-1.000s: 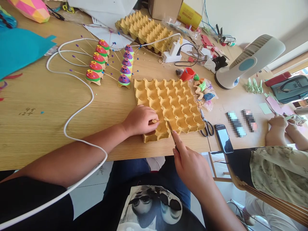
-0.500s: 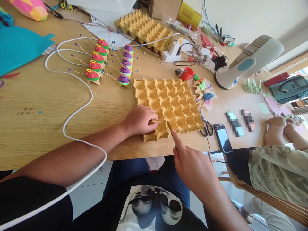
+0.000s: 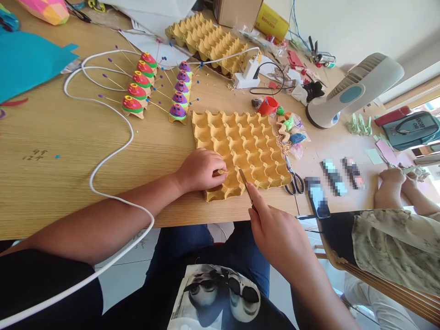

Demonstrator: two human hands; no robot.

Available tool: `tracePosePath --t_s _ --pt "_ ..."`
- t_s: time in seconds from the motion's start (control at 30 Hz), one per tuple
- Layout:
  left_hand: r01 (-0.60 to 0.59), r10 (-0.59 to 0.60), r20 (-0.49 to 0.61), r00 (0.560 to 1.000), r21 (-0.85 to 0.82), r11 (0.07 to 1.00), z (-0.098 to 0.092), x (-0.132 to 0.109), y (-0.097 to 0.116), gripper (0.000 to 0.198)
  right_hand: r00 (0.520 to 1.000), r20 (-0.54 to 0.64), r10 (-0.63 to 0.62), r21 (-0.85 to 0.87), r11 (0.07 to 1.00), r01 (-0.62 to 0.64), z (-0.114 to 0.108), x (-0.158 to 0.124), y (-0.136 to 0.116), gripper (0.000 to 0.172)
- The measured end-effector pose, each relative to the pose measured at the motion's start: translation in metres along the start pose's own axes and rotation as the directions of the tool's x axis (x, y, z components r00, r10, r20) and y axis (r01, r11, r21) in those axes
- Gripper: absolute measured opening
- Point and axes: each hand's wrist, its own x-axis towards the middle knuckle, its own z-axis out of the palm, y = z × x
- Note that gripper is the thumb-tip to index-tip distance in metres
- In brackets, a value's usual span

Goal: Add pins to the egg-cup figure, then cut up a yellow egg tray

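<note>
A yellow egg tray (image 3: 252,144) lies near the table's front edge. My left hand (image 3: 202,169) grips its left front part, fingers curled over a ridge. In my right hand (image 3: 275,227) is a knife (image 3: 244,181), index finger along its back, the blade tip over the tray's front middle cups. Scissors (image 3: 294,179) lie against the tray's right corner. Behind the tray on the left stand a row of purple painted pieces (image 3: 179,97) and a row of red and green ones (image 3: 134,104), with thin sticks poking out.
A white cable (image 3: 117,151) runs over my left forearm. Farther back are another egg tray (image 3: 206,39), a power strip (image 3: 245,80) and a red cup (image 3: 268,106). A fan (image 3: 354,89), a phone (image 3: 318,197) and another person's hands (image 3: 392,181) are on the right.
The knife and my right hand have shifted slightly; more of the blade shows above my index finger. My left hand keeps its grip on the tray.
</note>
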Motion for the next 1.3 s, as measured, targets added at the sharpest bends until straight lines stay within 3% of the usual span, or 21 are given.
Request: tracePosePath --t_s 0.37,0.83,1.3 --pt "0.004 -0.004 0.012 1.000 0.013 1.000 0.000 0.000 0.000 0.021 1.000 0.014 0.007 -0.010 1.000 -0.007 0.001 0.002 -0.001 0.069" --pt "0.005 -0.005 0.000 1.000 -0.001 1.000 -0.001 0.000 0.002 0.025 0.997 0.074 -0.002 -0.142 0.990 0.012 -0.026 0.008 -0.003 0.066" --pt "0.005 -0.005 0.011 1.000 0.012 1.000 -0.002 0.001 0.002 0.025 0.998 0.058 0.000 -0.166 0.986 0.010 -0.026 0.009 -0.009 0.067"
